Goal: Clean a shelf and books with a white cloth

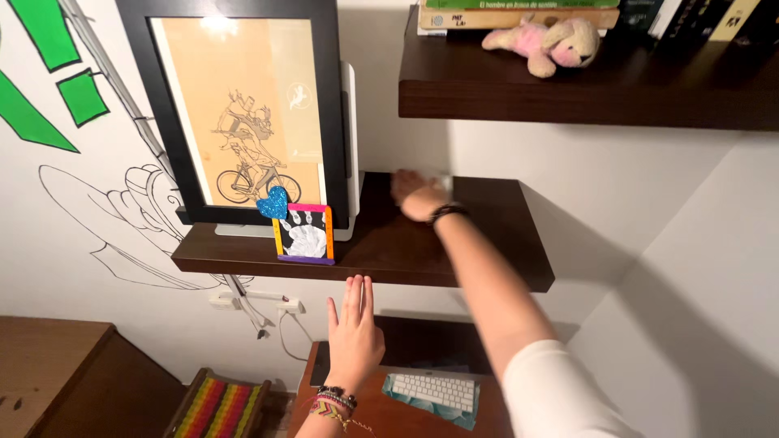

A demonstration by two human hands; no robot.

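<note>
R hand (415,195) presses a pale cloth (430,180), blurred, fingers curled on it, at back of the lower shelf (487,251) by the wall; prob light, soft, bunch it anywhere; L hand (355,337) flat, fingers open, below shelf edge.

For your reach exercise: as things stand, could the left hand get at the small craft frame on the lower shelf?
Probably yes. The left hand is raised, open and empty just below the shelf, and the craft frame stands at the front edge with nothing between them.
</note>
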